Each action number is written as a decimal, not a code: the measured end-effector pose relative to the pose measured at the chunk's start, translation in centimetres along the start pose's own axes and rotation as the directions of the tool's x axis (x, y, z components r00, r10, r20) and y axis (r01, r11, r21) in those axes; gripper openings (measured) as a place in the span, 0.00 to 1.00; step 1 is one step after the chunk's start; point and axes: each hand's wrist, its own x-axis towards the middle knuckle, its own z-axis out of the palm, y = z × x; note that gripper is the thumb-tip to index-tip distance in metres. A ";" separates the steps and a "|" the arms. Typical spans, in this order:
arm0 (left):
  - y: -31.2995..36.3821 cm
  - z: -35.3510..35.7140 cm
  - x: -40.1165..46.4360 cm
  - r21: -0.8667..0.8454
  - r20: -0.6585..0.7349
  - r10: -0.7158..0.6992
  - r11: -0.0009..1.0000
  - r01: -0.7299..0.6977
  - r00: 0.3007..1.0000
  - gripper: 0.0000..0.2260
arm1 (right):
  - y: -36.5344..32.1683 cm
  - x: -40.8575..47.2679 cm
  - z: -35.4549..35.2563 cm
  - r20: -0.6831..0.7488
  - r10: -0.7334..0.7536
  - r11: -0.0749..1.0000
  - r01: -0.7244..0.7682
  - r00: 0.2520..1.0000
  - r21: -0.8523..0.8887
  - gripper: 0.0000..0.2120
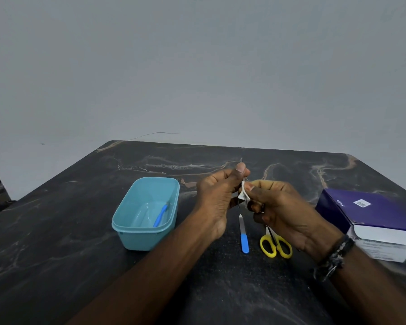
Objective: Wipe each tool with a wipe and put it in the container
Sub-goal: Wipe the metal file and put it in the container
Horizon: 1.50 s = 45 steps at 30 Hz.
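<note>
My left hand [217,195] pinches a thin metal tool [242,161] upright above the table; only its hooked tip shows above my thumb. Close beside it, my right hand [281,207] pinches a small white wipe [243,192] against the tool's shaft. A teal plastic container [145,240] stands on the table to the left of my hands, with a blue-handled tool [161,215] lying inside. Below my hands lie a nail file with a blue handle [243,235] and scissors with yellow handles [275,246], partly hidden by my right hand.
A dark marble-patterned table [80,231] carries everything. A purple and white box [380,221] sits at the right edge. A plain grey wall rises behind the table's far edge.
</note>
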 end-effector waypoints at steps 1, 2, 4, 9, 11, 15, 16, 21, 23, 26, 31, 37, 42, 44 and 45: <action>0.0 0.0 0.1 -0.004 -0.010 0.004 1.000 -0.004 1.000 0.07 | 0.0 0.0 0.1 -0.002 0.002 1.000 -0.002 1.000 0.003 0.09; 0.0 -0.1 0.1 -0.010 -0.023 0.010 1.000 -0.010 1.000 0.07 | 0.0 0.0 0.1 0.003 0.004 1.000 -0.004 1.000 0.001 0.09; 0.1 -0.1 0.2 -0.031 -0.051 0.019 0.999 -0.021 0.998 0.09 | 0.0 -0.1 0.1 0.032 0.009 1.000 -0.008 0.999 -0.021 0.10; 0.1 -0.2 0.5 -0.066 -0.132 0.014 0.998 -0.023 0.991 0.13 | 0.1 -0.2 0.0 0.113 0.032 0.994 -0.020 0.993 -0.109 0.18; 0.1 -0.2 0.5 -0.057 -0.116 -0.003 0.998 -0.003 0.993 0.11 | 0.0 -0.2 0.1 0.096 0.020 0.995 -0.011 0.995 -0.096 0.17; -0.1 0.2 0.0 -0.029 -0.052 -0.039 0.999 0.037 0.998 0.08 | -0.2 -0.3 0.1 0.030 -0.005 1.000 0.006 1.000 -0.019 0.12; -0.1 0.2 0.0 -0.030 -0.046 -0.040 0.999 0.039 0.998 0.08 | -0.2 -0.2 0.1 0.019 -0.008 1.000 0.008 1.000 -0.005 0.12; 0.2 0.0 0.2 -0.060 -0.078 -0.001 0.998 -0.004 0.997 0.08 | -0.2 -0.3 0.2 0.052 -0.006 1.000 0.007 0.999 -0.014 0.10; 0.3 0.0 0.2 -0.068 -0.118 -0.007 0.998 -0.001 0.993 0.08 | -0.1 -0.2 0.0 0.104 0.012 0.998 -0.006 0.995 -0.059 0.12; 0.3 0.0 0.3 -0.070 -0.157 -0.015 0.998 0.004 0.987 0.07 | -0.1 -0.2 -0.2 0.136 0.025 0.994 -0.010 0.990 -0.105 0.17; -0.2 0.2 0.1 -0.051 -0.095 -0.026 0.998 0.021 0.995 0.08 | -0.2 -0.2 -0.1 0.053 -0.004 0.999 0.006 0.999 -0.036 0.10; 0.0 0.1 0.2 -0.064 -0.117 -0.006 0.998 -0.001 0.993 0.08 | -0.1 -0.2 -0.2 0.073 0.000 1.000 0.003 0.997 -0.030 0.11; 0.2 0.1 0.3 -0.087 -0.208 -0.010 0.996 -0.008 0.978 0.07 | 0.0 -0.2 -0.5 0.198 0.057 0.987 -0.025 0.979 -0.161 0.15; 0.4 0.0 0.5 -0.100 -0.225 -0.013 0.995 -0.010 0.974 0.07 | -0.3 -0.4 -0.8 0.227 0.089 0.971 -0.034 0.970 -0.235 0.13; 0.4 -0.1 0.5 -0.107 -0.226 -0.014 0.994 -0.010 0.974 0.07 | -0.4 -0.4 -0.8 0.229 0.106 0.957 -0.037 0.968 -0.287 0.13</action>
